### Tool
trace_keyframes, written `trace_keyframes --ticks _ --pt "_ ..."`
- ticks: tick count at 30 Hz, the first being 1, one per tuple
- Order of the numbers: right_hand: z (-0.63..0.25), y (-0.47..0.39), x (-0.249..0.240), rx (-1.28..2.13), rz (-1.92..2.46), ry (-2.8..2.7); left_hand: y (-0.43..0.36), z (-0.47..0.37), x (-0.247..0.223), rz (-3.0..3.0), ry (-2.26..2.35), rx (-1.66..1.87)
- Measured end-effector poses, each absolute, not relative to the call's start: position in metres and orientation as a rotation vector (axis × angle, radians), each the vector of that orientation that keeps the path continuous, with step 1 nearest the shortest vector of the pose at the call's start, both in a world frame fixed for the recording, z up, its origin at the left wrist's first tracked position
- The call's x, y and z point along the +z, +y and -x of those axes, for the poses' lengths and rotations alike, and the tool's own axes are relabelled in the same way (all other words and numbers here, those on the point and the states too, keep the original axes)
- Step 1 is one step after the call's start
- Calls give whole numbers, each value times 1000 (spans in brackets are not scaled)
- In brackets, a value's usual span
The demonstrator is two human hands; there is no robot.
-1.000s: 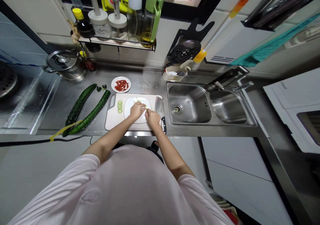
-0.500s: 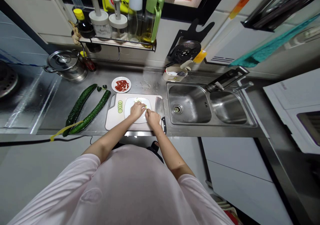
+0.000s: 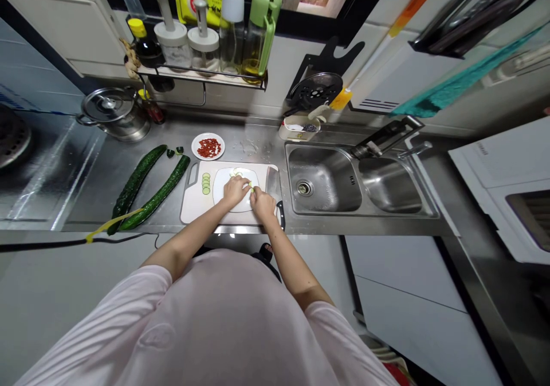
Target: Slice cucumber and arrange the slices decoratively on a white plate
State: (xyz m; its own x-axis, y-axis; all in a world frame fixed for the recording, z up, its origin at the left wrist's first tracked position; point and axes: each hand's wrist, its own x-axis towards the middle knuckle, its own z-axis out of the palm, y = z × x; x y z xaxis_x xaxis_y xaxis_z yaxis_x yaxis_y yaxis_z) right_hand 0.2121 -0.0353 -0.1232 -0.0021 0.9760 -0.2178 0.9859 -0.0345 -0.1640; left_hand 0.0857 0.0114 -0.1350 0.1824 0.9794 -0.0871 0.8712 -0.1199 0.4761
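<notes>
My left hand (image 3: 235, 190) and my right hand (image 3: 263, 203) meet over a white plate (image 3: 219, 192). Their fingertips pinch a small pale green cucumber slice (image 3: 251, 187) between them. A few pale slices (image 3: 236, 173) show on the plate's far side, partly behind my left hand. The plate rests on a white cutting board (image 3: 193, 207). Left of it, a short row of cucumber slices (image 3: 206, 184) overlaps on the board. A knife (image 3: 274, 181) with a black handle lies at the board's right end, beside my right hand.
Two whole cucumbers (image 3: 140, 174) lie on the steel counter, cut ends (image 3: 171, 152) near them. Behind the board stands a small plate (image 3: 194, 145) of chopped red pieces. A double sink (image 3: 329, 177) is to the right. At the back left stands a lidded pot (image 3: 112, 113), near a bottle rack (image 3: 201, 75).
The slice between my fingertips shows slightly more as the fingers shift a little. My camera view has moved slightly; the other things stay in place.
</notes>
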Motion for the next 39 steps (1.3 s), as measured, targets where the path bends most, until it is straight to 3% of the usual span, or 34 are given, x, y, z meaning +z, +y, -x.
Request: trace_keyframes --ticks 25,39 --pt "-209 -37 -117 -425 -2221 2127 8 -84 -131 -2019 1745 384" --pt "-215 -72 -117 -452 -2313 2225 -59 -35 -123 -1933 1688 567"
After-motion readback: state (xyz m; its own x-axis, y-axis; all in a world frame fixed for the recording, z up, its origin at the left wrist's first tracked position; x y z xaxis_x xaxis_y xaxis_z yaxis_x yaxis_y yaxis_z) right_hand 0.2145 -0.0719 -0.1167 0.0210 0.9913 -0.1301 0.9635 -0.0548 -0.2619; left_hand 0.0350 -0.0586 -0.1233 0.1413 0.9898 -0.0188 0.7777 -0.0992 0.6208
